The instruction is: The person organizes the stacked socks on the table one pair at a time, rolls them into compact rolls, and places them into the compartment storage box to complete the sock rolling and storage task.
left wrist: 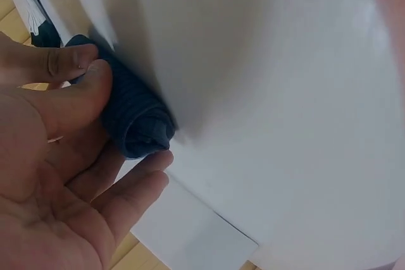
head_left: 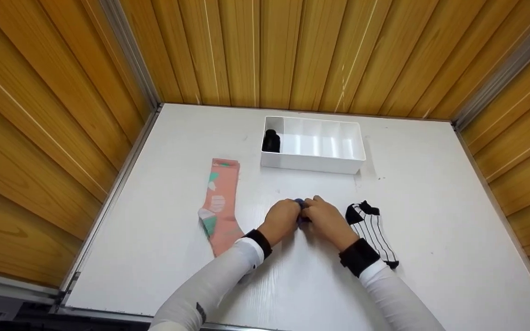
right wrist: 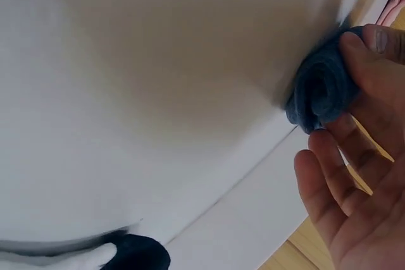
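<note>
A blue sock (left wrist: 136,112), rolled into a tight bundle, is held between both hands low over the white table. The left hand (head_left: 284,218) pinches one end of the roll with thumb and fingers. From the other side, the right hand (head_left: 327,219) grips it, its thumb on top in the right wrist view, where the coiled end of the sock (right wrist: 319,90) shows. In the head view the fingers cover most of the roll. Left of the hands lies a flat pink sock (head_left: 222,197) with green and white patches. A black-and-white striped sock (head_left: 373,227) lies beside the right wrist.
Behind the hands stands a white divided box (head_left: 313,162), with a black rolled bundle (head_left: 271,141) in its leftmost compartment. Wood-patterned walls enclose the table (head_left: 435,193) at the back and sides. The left forearm partly covers the pink sock's toe end.
</note>
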A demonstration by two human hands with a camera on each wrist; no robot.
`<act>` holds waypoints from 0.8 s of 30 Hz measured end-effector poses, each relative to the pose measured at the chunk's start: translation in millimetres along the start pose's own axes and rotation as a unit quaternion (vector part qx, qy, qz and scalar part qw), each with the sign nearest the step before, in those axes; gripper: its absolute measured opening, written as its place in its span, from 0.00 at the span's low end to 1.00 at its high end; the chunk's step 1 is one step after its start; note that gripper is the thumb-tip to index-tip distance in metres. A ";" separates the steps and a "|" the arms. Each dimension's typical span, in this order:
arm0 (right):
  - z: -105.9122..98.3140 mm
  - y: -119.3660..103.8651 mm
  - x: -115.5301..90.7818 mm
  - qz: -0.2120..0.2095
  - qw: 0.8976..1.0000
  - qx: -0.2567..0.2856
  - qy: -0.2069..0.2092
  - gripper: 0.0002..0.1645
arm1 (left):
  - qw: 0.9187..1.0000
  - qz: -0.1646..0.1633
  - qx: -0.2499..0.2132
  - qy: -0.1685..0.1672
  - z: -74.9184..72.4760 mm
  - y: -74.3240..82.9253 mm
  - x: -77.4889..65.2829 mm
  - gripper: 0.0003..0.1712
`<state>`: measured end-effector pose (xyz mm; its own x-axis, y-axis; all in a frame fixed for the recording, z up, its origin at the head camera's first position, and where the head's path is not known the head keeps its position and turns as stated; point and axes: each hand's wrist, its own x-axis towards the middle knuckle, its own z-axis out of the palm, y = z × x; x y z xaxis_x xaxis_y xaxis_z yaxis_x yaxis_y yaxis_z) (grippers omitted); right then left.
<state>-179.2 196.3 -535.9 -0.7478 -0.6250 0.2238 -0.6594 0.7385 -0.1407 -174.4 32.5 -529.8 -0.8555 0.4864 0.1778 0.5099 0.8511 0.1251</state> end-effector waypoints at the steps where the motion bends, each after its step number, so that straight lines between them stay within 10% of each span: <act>1: -1.4 0.5 1.3 0.002 1.000 0.000 -0.009 0.06 | 1.000 0.002 0.012 0.002 -0.3 0.5 -0.4 0.05; 9: -4.7 2.7 2.7 0.017 0.999 0.016 -0.039 0.07 | 0.993 0.023 0.117 0.017 -1.0 7.7 0.2 0.05; 24: -4.5 1.2 2.5 0.040 0.999 0.004 -0.021 0.06 | 1.000 -0.008 0.016 -0.010 0.5 -9.9 7.4 0.06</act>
<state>-181.6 196.7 -531.2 -0.8003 -0.5745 0.1715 -0.5982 0.7845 -0.1637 -185.8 27.8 -530.2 -0.8654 0.4761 0.1561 0.4930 0.8648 0.0958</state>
